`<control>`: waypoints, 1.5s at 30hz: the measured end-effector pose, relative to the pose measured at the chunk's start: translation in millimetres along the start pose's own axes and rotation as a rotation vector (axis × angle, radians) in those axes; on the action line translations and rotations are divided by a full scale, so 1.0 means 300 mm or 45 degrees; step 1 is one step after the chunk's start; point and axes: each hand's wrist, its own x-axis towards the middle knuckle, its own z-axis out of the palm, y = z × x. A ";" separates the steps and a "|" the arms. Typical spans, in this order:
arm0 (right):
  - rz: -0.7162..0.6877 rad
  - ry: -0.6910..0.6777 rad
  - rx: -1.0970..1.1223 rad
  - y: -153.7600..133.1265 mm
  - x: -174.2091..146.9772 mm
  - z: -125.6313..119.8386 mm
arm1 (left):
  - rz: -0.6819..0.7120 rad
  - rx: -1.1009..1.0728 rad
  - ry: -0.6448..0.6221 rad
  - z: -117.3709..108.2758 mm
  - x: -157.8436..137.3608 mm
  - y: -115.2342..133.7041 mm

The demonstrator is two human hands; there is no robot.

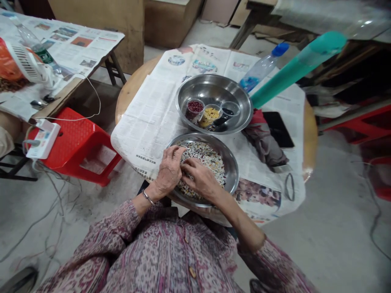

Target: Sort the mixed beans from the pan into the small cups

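Observation:
A shallow steel basin [233, 173] at the table's near edge holds a mix of white grains [207, 156] with dark, yellow and reddish ones. My left hand [169, 169], with a bracelet at the wrist, rests at the basin's left side, fingers bent over the grains. Close beside it, my right hand [200, 177] has its fingers curled and drawn together. Whatever either hand pinches is too small or hidden. Behind stands a bigger steel basin [214, 83] with three clear cups: red beans [194, 107], yellow grains [210, 114] and black beans [226, 114].
Newspaper [146, 101] covers the round table. A blue-capped bottle [259, 67], a long green tube [296, 69], a grey-red cloth [262, 138] and a dark tablet [277, 129] lie to the right. At left are a red stool [76, 138] with a power strip [44, 140] and a white fan [27, 61].

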 end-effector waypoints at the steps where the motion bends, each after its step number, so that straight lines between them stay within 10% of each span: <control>1: -0.032 -0.064 0.001 -0.010 -0.019 -0.003 | -0.004 -0.001 -0.005 0.000 0.000 -0.001; 6: -0.041 -0.169 -0.040 0.021 -0.132 -0.038 | 0.016 0.017 -0.040 -0.007 -0.001 0.002; 17: 0.430 0.202 -0.288 0.077 -0.118 -0.047 | 0.030 0.208 -0.255 -0.022 0.010 0.021; 25: 0.288 -0.193 0.193 0.006 -0.148 -0.098 | 0.025 0.242 -0.323 -0.037 0.017 0.033; 33: 0.267 -0.663 0.069 -0.004 -0.184 -0.171 | 0.010 0.267 -0.384 -0.035 0.019 0.033; 45: 0.351 0.197 -0.216 0.115 -0.006 -0.080 | -0.001 0.103 -0.161 -0.011 0.004 0.006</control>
